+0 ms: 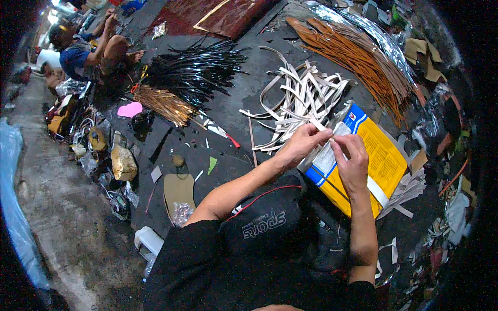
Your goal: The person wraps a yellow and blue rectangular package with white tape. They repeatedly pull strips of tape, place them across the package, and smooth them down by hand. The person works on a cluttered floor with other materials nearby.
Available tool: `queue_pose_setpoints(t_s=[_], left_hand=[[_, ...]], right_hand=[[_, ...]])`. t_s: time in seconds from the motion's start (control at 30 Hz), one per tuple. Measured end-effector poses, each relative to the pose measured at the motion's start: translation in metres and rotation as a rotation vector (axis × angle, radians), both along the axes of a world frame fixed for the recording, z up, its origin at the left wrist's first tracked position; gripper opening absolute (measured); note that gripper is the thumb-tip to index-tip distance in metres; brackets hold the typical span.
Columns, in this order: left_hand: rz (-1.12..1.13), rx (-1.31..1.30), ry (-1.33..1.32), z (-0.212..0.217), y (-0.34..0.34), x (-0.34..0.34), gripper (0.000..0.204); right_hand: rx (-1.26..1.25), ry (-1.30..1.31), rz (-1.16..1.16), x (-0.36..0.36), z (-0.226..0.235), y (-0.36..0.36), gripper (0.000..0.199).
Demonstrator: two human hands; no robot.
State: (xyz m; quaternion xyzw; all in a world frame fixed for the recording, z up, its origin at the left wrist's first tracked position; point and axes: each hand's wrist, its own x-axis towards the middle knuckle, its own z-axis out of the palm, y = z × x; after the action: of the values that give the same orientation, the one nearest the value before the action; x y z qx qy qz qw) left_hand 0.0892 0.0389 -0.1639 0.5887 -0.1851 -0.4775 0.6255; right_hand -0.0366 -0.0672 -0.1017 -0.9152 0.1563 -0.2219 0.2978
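Note:
Both hands meet over a yellow, blue and white package [381, 147] lying at an angle in front of me. Thumb and fingertips of my left hand [298, 145] pinch a narrow off-white strip [318, 125]. Close beside them, the fingers of my right hand [355, 163] are pinched on the strip too, their tips almost touching the left ones. A white band [377, 193] crosses the package beneath my right wrist; whether it is the same strip is hidden. Just beyond my left hand lies a tangled heap of off-white strips [306, 101].
Brown strips [358, 62] fan out at the far right, beside silvery ones [342, 18]. Black strips [194, 70] and a tan bundle [163, 105] lie far left. Grey strips [407, 193] stick out by the package. Another person [85, 54] sits at the far left. Scraps line both sides.

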Motion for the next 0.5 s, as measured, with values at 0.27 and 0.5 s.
queue_pose_setpoints(t_s=[0.27, 0.5], left_hand=[[0.003, 0.129, 0.051, -0.006, -0.001, 0.007, 0.031], [0.092, 0.113, 0.139, -0.035, 0.007, 0.019, 0.038]], right_hand=[[-0.017, 0.011, 0.019, 0.000, -0.001, -0.002, 0.013], [-0.021, 0.004, 0.032, -0.001, 0.000, -0.001, 0.014]])
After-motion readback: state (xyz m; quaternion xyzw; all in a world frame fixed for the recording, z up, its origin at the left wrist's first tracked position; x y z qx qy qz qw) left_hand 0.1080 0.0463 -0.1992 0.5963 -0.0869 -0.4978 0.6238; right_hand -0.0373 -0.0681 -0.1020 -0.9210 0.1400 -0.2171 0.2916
